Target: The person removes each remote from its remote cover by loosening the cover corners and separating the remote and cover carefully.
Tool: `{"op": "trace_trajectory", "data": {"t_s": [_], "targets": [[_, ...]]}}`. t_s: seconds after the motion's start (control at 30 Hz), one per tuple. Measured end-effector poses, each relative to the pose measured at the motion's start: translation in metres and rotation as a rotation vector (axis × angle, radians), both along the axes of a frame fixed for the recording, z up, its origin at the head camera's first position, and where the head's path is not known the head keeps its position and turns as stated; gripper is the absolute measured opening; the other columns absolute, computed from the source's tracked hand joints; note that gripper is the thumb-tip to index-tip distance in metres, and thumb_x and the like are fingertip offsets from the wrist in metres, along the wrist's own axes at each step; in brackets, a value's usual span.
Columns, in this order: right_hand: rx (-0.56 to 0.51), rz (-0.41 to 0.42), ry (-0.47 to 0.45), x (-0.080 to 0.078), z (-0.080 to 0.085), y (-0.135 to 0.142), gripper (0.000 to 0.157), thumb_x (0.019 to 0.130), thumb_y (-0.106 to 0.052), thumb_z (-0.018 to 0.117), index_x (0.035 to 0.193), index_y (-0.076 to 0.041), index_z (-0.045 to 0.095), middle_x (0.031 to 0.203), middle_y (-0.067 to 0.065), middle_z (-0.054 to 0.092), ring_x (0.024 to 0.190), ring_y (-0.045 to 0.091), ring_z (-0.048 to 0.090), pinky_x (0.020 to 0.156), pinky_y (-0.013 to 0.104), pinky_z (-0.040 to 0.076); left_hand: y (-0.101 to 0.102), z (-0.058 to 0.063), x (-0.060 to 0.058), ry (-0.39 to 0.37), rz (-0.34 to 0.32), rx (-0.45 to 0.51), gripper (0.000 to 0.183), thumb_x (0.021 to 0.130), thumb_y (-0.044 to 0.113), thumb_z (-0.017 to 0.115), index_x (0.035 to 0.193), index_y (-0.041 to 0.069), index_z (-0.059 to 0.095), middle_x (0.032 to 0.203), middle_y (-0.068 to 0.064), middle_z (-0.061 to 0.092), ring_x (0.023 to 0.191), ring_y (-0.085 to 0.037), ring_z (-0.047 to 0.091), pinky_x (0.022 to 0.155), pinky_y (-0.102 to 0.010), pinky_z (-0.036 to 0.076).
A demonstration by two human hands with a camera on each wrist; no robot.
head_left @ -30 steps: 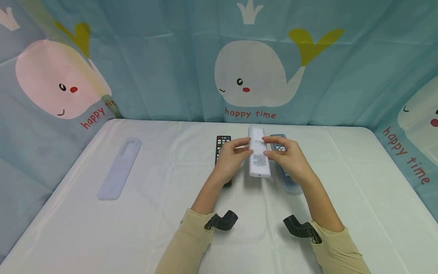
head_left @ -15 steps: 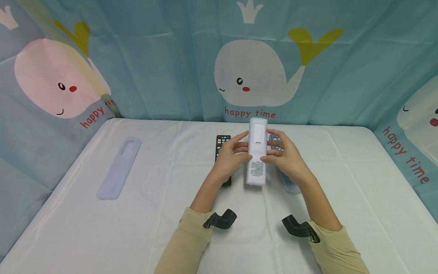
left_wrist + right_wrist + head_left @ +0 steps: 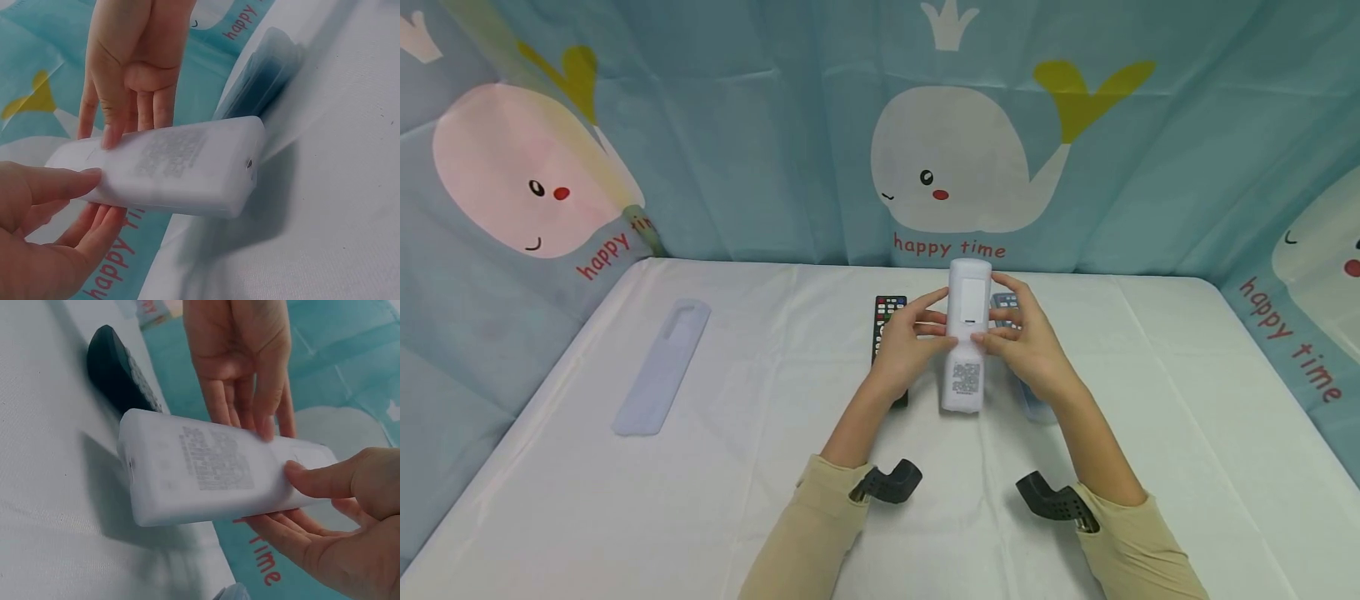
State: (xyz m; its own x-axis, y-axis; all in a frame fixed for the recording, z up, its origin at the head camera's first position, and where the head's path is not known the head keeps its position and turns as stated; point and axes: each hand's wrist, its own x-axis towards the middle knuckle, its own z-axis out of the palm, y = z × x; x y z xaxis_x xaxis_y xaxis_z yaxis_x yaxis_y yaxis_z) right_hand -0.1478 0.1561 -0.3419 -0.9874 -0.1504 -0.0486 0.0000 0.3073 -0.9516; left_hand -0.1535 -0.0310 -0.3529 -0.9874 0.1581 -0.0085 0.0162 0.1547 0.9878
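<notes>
Left hand (image 3: 901, 350) and right hand (image 3: 1028, 346) pinch white remote (image 3: 967, 354) by opposite long sides, thumbs on labelled face. White remote raised, just right of black remote (image 3: 889, 310). Likely light, stiff, slightly slick; best held mid-length, both edges.

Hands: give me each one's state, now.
Left hand: holding the long white plastic remote control.
Right hand: holding the same remote control, opposite side.

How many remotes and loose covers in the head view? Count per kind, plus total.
Remotes: 3 (white remote, held up; black remote and blue remote, both on the table)
Loose covers: 1 (pale flat cover)
Total: 4
</notes>
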Motion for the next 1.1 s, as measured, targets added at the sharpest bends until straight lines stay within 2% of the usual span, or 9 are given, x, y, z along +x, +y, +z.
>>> {"op": "trace_trajectory", "data": {"t_s": [0.27,0.37,0.47,0.6,0.7,0.9,1.1], "targets": [[-0.022,-0.035,0.022,0.002,0.001,-0.002,0.082,0.102,-0.003,0.067,0.168,-0.016,0.019,0.139,0.029,0.054,0.106,0.019,0.068,0.087,0.024,0.06,0.003,0.0,0.002,0.04,0.025,-0.026,0.058,0.097,0.001,0.075,0.151,0.015,0.059,0.122,-0.018,0.068,0.11,-0.031,0.069,0.092,-0.04,0.061],[-0.019,-0.055,0.031,0.002,0.002,-0.005,0.076,0.104,-0.007,0.066,0.167,-0.013,0.023,0.137,0.028,0.055,0.107,0.022,0.068,0.089,0.028,0.062,0.003,0.0,0.003,0.064,0.033,-0.027,0.055,0.098,0.003,0.074,0.15,0.013,0.059,0.12,-0.018,0.069,0.11,-0.032,0.069,0.091,-0.04,0.061],[-0.014,-0.081,0.039,0.002,0.002,-0.006,0.068,0.107,-0.012,0.063,0.165,-0.011,0.028,0.139,0.028,0.056,0.114,0.031,0.067,0.093,0.033,0.062,0.005,0.0,0.003,0.083,0.032,-0.032,0.054,0.098,0.005,0.075,0.15,0.01,0.059,0.12,-0.019,0.069,0.109,-0.033,0.069,0.092,-0.041,0.061],[-0.03,-0.11,0.032,0.002,0.004,-0.008,0.061,0.11,-0.017,0.059,0.164,-0.01,0.031,0.144,0.028,0.053,0.125,0.042,0.062,0.102,0.045,0.059,0.006,0.0,0.003,0.098,0.031,-0.036,0.053,0.098,0.006,0.075,0.149,0.009,0.06,0.121,-0.019,0.07,0.11,-0.033,0.069,0.093,-0.042,0.061],[-0.047,-0.123,0.027,0.003,0.006,-0.009,0.059,0.11,-0.019,0.057,0.163,-0.01,0.031,0.149,0.028,0.05,0.131,0.043,0.059,0.106,0.052,0.055,0.006,0.001,0.004,0.107,0.032,-0.033,0.052,0.098,0.005,0.075,0.148,0.009,0.06,0.122,-0.019,0.07,0.111,-0.034,0.069,0.094,-0.043,0.06],[-0.087,-0.128,0.038,0.005,0.01,-0.009,0.055,0.111,-0.022,0.055,0.159,-0.006,0.033,0.151,0.026,0.048,0.137,0.04,0.056,0.11,0.051,0.053,0.006,0.003,0.005,0.13,0.028,-0.009,0.051,0.096,0.003,0.077,0.145,0.006,0.062,0.124,-0.02,0.069,0.112,-0.035,0.068,0.097,-0.043,0.059],[-0.116,-0.139,0.054,0.006,0.012,-0.011,0.053,0.112,-0.025,0.054,0.156,-0.005,0.034,0.145,0.025,0.053,0.133,0.038,0.058,0.109,0.05,0.052,0.007,0.007,0.006,0.168,0.039,0.002,0.045,0.098,0.006,0.076,0.141,0.003,0.064,0.125,-0.02,0.069,0.116,-0.035,0.068,0.101,-0.045,0.057]]}}
